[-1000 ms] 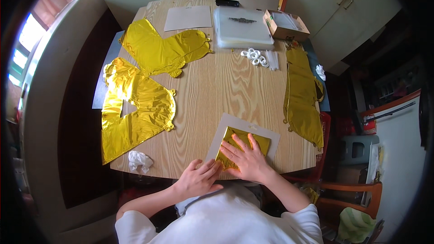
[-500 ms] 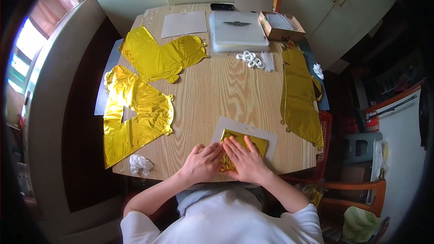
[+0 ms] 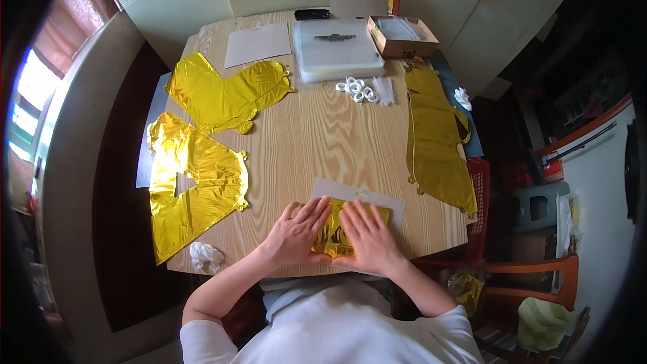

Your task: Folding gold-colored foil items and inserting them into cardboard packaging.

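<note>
A folded gold foil balloon (image 3: 331, 234) lies on a grey card (image 3: 323, 187) at the table's near edge. My left hand (image 3: 296, 232) rests on the foil's left side, its fingers stretched out. On the right part of the foil, my right hand (image 3: 369, 237) lies flat with fingers spread. The card shows mostly beyond the foil, with a hang hole in its far edge. Wrinkled foil is visible in the gap between my hands; the rest of it is partly hidden under them.
Flat gold foil balloons lie at the left, one far (image 3: 219, 94) and one near (image 3: 202, 182), and another (image 3: 435, 135) at the right. Farther back are a stack of clear bags (image 3: 337, 57), white ribbon rolls (image 3: 357, 89), thin straws (image 3: 384, 92) and a cardboard box (image 3: 404, 46). Crumpled tissue (image 3: 205, 256) lies near left.
My hands have moved apart, leaving more wrinkled foil showing between them. My left hand is now stretched flatter. The whole view has shifted slightly.
</note>
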The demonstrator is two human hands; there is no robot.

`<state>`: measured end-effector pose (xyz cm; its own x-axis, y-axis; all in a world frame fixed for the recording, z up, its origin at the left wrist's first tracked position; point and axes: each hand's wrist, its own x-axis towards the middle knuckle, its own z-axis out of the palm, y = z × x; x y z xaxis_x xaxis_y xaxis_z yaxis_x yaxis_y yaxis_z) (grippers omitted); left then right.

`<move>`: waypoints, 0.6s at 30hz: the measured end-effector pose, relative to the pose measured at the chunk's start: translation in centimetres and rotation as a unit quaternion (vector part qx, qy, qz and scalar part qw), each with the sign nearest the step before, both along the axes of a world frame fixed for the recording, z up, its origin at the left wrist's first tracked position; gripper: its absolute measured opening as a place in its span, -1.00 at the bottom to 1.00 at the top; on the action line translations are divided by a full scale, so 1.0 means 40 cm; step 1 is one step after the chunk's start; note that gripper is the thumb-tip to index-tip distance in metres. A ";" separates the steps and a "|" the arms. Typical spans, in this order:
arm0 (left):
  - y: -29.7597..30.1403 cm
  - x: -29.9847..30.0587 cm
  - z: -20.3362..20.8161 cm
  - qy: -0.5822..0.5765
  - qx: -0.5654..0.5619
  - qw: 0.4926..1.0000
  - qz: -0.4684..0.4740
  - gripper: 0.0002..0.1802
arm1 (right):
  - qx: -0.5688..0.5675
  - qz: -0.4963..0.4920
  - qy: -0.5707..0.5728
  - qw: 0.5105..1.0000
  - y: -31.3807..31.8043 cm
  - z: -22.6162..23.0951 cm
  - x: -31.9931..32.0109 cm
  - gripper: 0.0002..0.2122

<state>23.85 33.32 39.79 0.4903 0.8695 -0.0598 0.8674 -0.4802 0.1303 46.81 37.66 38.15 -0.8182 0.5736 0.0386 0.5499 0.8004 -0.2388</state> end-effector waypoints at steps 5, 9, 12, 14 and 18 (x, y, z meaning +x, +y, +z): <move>0.003 0.002 -0.001 -0.016 -0.022 1.000 0.003 0.24 | 0.005 -0.087 -0.036 0.995 0.002 -0.023 0.091 0.03; 0.012 0.007 0.010 0.002 -0.030 1.000 0.009 0.29 | -0.002 -0.095 -0.059 0.994 -0.003 -0.016 0.110 0.11; 0.018 0.011 0.019 0.063 -0.039 0.997 0.010 0.29 | -0.008 -0.082 -0.058 0.995 0.003 -0.015 0.121 0.16; 0.019 0.009 0.018 0.065 -0.030 0.997 0.005 0.31 | 0.001 -0.070 -0.077 0.995 0.006 -0.007 0.125 0.18; 0.022 0.005 0.016 0.065 -0.013 0.998 -0.001 0.36 | -0.012 -0.058 -0.088 0.994 0.000 -0.009 0.142 0.22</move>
